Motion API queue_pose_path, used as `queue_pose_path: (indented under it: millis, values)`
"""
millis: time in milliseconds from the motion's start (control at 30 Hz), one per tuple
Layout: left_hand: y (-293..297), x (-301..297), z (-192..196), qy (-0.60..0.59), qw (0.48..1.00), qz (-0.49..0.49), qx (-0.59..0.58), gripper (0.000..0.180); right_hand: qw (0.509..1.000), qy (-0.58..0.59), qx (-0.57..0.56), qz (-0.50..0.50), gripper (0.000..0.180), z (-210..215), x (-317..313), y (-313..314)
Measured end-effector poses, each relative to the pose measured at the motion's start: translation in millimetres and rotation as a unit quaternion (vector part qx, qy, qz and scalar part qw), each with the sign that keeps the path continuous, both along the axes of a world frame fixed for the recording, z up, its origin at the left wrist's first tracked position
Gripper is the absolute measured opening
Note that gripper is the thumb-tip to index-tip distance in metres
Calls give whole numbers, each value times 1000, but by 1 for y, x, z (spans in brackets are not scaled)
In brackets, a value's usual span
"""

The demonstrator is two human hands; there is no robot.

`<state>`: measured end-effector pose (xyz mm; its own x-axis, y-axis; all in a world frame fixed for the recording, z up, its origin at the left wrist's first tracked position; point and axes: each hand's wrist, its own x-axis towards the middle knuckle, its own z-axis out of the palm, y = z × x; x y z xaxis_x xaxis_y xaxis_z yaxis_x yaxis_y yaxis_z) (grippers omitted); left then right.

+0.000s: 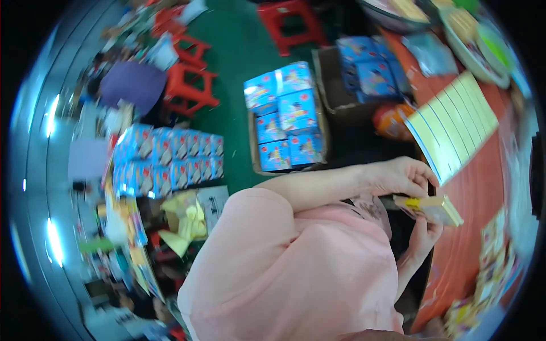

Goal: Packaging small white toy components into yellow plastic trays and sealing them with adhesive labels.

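Note:
My left hand (pixel 401 176) reaches across from the upper side, its fingers curled closed at the corner of a pale yellow sheet (pixel 455 128) with dark parallel lines. That sheet slants over the orange-red table. Just beneath these fingers, my right hand (pixel 424 236) grips a small, thick block of cards (pixel 441 209) from below. The block has pale edges, and a bright yellow strip lies near its end by the left fingertips. Whether the left thumb touches the block, I cannot tell.
The orange-red table (pixel 463 244) carries small colourful packets (pixel 489 267) and a clear plastic bag (pixel 430 52). A carton of blue boxes (pixel 298 111), another open carton (pixel 335 85), stacked blue boxes (pixel 170 156) and red stools (pixel 190 88) stand around. Crumpled yellow paper (pixel 185 219) lies behind me.

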<state>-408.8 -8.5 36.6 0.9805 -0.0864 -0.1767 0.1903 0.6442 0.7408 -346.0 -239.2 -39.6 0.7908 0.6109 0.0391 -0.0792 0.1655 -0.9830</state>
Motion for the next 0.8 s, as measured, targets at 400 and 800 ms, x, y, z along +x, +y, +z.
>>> queue_pose_path:
  millis: [400,800]
  values:
    - [-11,-78,1,108,935,329,73,8,961,80,57,258,33,-2,4,89]
    - [-14,-110,-11,111,542,718,421,20,933,197,68,292,41,0,-26,142]
